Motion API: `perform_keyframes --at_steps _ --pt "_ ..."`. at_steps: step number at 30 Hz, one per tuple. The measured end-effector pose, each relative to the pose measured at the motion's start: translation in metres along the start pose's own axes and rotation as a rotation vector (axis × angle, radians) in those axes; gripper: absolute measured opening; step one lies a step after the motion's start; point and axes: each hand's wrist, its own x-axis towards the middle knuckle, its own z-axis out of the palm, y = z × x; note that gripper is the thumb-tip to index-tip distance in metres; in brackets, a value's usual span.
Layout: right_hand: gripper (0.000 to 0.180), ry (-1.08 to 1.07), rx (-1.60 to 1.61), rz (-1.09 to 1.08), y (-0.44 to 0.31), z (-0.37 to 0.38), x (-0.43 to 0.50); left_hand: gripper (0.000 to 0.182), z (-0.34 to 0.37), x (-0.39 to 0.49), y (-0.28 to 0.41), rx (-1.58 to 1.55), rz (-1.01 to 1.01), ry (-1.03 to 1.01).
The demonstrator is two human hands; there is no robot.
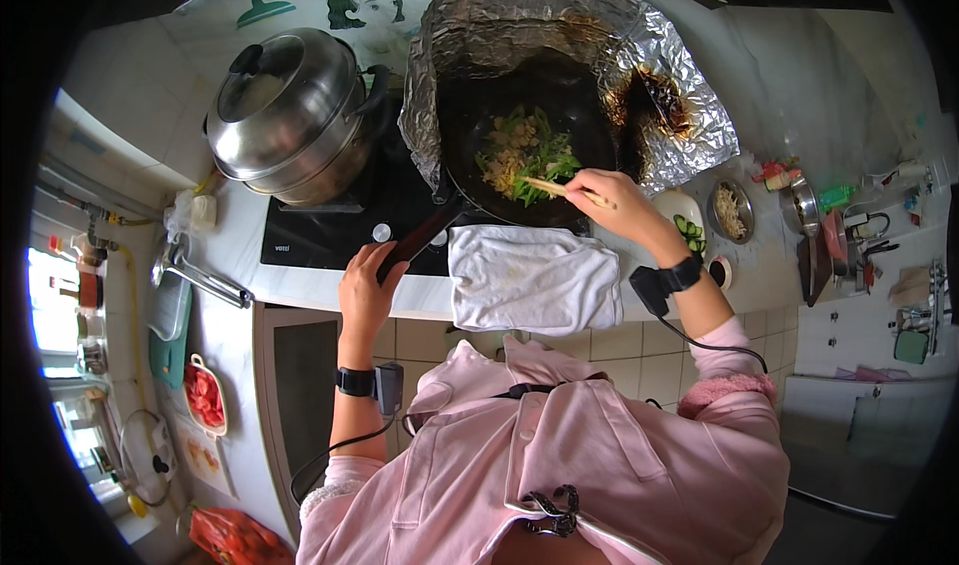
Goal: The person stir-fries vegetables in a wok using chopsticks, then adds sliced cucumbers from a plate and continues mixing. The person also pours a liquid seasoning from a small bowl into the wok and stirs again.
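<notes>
My left hand [368, 284] grips the dark handle [419, 239] of a black wok [479, 201] on the gas stove. In the wok lies a mix of green pepper strips and yellowish minced pieces [524, 153]. My right hand [616, 201] holds wooden chopsticks [554, 186], their tips at the food. Crumpled aluminium foil [693, 93], scorched on its right side, stands around the wok's back and sides. A folded white cloth [536, 280] lies at the front edge of the stove, below the wok.
A lidded steel steamer pot [288, 115] stands left of the wok. To the right are a plate of sliced cucumber [688, 228], a steel bowl of pale shreds [728, 211] and a small dish of dark liquid [719, 271]. A basket of cut red pieces [204, 396] sits far left.
</notes>
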Motion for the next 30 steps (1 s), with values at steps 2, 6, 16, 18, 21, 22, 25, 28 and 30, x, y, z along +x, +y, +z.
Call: perform_keyframes --at_steps 2,6,16,18,21,22,25,28,30 --pt "0.015 -0.184 -0.025 -0.05 0.0 0.0 -0.004 0.033 0.0 0.0 0.001 0.002 -0.004 0.001" --pt "0.012 -0.115 -0.155 -0.225 0.029 0.032 0.013 0.032 0.0 0.0 0.001 -0.003 -0.018 -0.008" --pt "0.019 0.431 -0.159 0.304 0.053 0.001 0.007 0.033 0.001 -0.001 0.001 0.027 -0.024 -0.004" --pt "0.021 0.429 -0.183 0.372 0.041 0.026 0.005 0.033 0.001 -0.001 0.001 0.015 -0.013 -0.005" --pt "0.015 0.355 -0.102 0.212 0.019 0.06 0.008 0.033 0.001 0.0 0.001 0.01 -0.016 -0.011" --pt "0.014 0.361 -0.036 0.155 0.012 0.061 0.009 0.033 0.001 0.0 0.001 0.009 -0.02 -0.012" --pt "0.01 0.289 0.099 0.089 -0.007 0.038 0.005 0.033 0.0 0.0 0.001 0.005 -0.02 -0.01" --pt "0.011 0.047 0.005 0.042 -0.015 0.002 -0.009 0.033 0.0 0.0 0.002 0.028 -0.009 -0.003" --pt "0.01 -0.13 -0.028 -0.019 -0.009 -0.004 -0.013 0.033 0.0 0.0 0.002 0.018 -0.009 -0.008"
